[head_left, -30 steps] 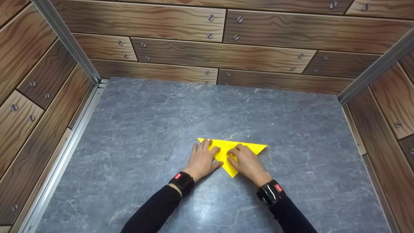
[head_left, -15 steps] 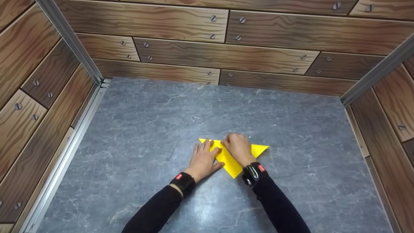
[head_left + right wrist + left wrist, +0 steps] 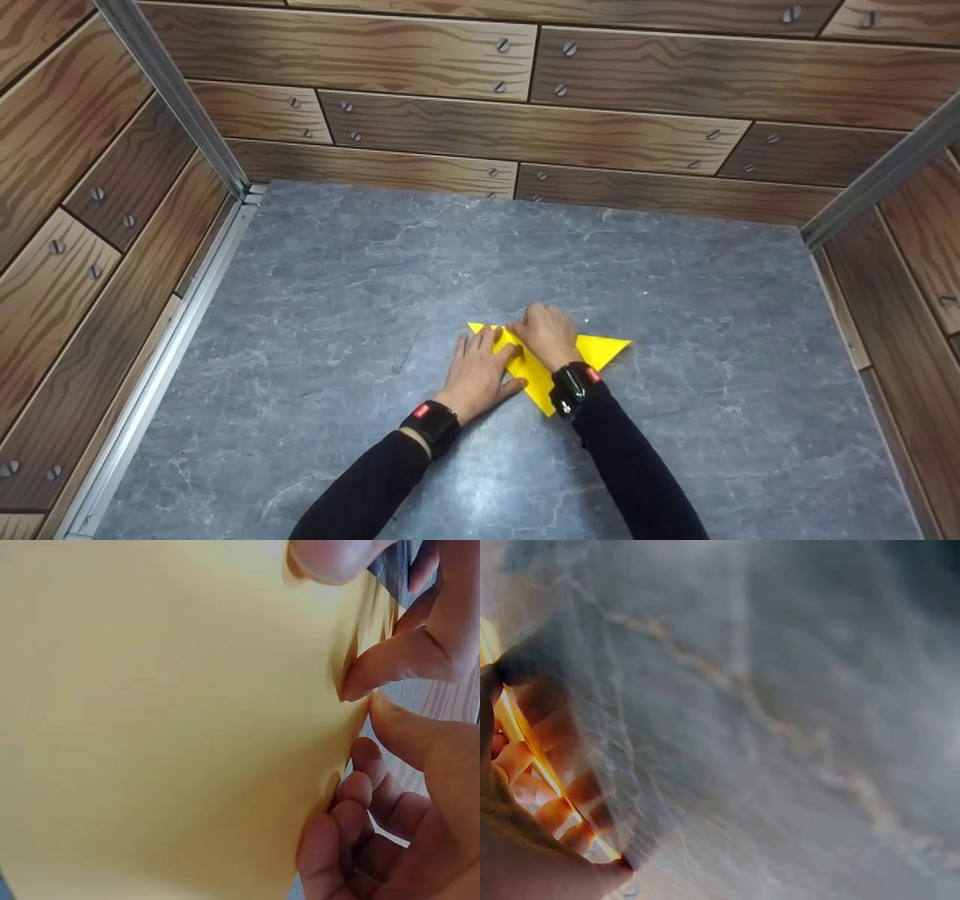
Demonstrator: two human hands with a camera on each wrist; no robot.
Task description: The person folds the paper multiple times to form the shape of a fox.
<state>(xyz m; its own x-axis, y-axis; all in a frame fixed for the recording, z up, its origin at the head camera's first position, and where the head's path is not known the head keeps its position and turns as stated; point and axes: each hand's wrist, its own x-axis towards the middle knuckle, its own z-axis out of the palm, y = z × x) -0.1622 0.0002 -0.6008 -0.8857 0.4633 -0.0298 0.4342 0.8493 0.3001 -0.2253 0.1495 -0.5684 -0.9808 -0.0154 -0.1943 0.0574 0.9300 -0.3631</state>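
A sheet of yellow paper (image 3: 603,350), folded into a triangle, lies on the grey marbled surface with one corner towards the person. Spread over its left part, my left hand (image 3: 477,379) presses it down. Curled fingers of my right hand (image 3: 550,334) meet the far edge, where the thumb and fingers pinch the fold. In the right wrist view the yellow paper (image 3: 172,720) fills most of the picture. There my right hand (image 3: 412,817) is at the lower right, close to the left hand (image 3: 420,637). The left wrist view shows the left hand (image 3: 532,825) only partly.
Wood-patterned panels (image 3: 420,135) enclose the marbled surface (image 3: 360,270) at the back and both sides. A metal rail (image 3: 169,352) runs along the left edge. Both wrists wear dark bands (image 3: 433,425).
My right hand has moved away from me and left, from the middle of the yellow paper to its far edge, fingers curling in. The left hand stays on the paper.
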